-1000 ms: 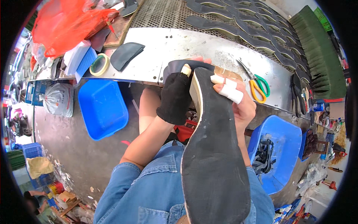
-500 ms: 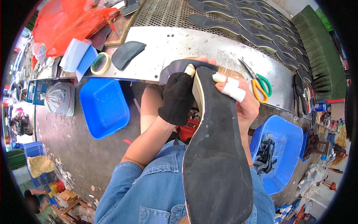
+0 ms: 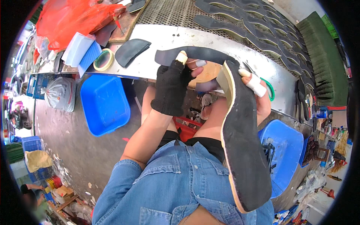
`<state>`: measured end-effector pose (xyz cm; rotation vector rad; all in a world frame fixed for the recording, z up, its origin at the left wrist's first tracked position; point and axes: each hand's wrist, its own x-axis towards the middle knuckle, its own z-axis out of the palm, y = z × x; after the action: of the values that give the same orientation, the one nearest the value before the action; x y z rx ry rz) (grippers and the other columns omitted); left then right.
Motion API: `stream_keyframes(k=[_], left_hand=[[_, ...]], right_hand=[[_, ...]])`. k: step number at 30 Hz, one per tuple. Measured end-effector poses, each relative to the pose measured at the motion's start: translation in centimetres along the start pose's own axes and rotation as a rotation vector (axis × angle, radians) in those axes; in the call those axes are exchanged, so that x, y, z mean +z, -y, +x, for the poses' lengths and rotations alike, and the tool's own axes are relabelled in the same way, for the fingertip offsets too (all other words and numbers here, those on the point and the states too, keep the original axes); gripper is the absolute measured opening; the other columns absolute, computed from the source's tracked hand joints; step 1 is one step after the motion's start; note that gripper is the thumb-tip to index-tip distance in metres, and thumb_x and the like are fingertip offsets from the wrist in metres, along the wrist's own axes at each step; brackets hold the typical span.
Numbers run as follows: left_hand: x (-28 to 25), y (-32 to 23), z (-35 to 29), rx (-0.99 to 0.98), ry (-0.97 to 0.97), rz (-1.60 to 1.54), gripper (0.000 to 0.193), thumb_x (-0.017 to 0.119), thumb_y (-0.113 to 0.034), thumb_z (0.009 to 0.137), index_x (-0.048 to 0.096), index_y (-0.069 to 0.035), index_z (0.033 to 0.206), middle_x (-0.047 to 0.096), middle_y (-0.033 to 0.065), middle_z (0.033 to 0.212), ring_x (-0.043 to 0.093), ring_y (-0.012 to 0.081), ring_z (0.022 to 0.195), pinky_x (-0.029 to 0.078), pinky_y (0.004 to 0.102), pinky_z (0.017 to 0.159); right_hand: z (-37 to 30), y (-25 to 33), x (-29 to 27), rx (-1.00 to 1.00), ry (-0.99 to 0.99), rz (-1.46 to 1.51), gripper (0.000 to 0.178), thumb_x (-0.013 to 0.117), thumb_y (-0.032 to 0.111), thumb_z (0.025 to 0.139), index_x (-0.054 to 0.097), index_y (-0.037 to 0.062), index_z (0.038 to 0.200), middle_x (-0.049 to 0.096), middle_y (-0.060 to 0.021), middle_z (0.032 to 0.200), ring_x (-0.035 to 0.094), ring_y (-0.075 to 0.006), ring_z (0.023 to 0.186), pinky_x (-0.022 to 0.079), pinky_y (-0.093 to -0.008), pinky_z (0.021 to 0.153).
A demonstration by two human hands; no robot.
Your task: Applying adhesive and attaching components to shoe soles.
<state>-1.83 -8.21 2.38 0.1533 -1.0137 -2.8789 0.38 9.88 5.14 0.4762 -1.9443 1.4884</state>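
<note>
My right hand (image 3: 258, 88), with white tape on its fingers, grips a long black shoe sole (image 3: 245, 138) with a cream edge near its toe or heel end; I cannot tell which. The sole hangs tilted in front of my body. A dark flexible strip (image 3: 204, 52) runs from that upper end out to the left. In its black fingerless glove, my left hand (image 3: 180, 71) pinches the strip between thumb and fingers. A second dark strip end (image 3: 208, 86) shows below, beside the sole. Behind my right hand, scissors (image 3: 270, 90) with a green handle lie partly hidden on the metal table.
Many black soles (image 3: 258, 30) lie on the mesh rack (image 3: 165, 15). Dark cut pieces (image 3: 131, 52), a tape roll (image 3: 104, 60) and a red plastic bag (image 3: 71, 22) are on the left. A blue tub (image 3: 105, 105) stands left, another (image 3: 287, 150) right. A green brush-like strip (image 3: 324, 60) borders the rack.
The sole has swung to the right and tilted, with my right hand. The strip now stretches further out between my hands, and a second strip end has come into sight below.
</note>
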Motion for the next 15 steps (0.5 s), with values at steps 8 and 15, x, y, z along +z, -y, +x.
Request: stream_keyframes(k=[8,15], left_hand=[[3.6,-1.2,-3.1,0.244,-0.075,0.334,0.02,0.062,-0.004,0.085,0.064,0.003,0.104,0.066,0.008,0.096,0.061,0.0133,0.087,0.05,0.0243,0.076],[4.5,-1.0,-4.1,0.395,0.06,0.579,0.022,0.059,0.001,0.085,0.065,0.004,0.106,0.067,0.0095,0.101,0.061,0.0127,0.092,0.048,0.025,0.081]], right_hand=[[1.0,-0.5,0.0,-0.21,0.059,-0.235,0.03,0.072,0.004,0.066,0.07,0.0041,0.096,0.066,-0.0116,0.098,0.06,-0.0221,0.09,0.044,-0.0291,0.081],[1.1,-0.4,0.0,-0.209,0.087,-0.322,0.038,0.072,0.005,0.062,0.07,0.0061,0.1,0.064,-0.0097,0.098,0.059,-0.0217,0.088,0.043,-0.0288,0.076]])
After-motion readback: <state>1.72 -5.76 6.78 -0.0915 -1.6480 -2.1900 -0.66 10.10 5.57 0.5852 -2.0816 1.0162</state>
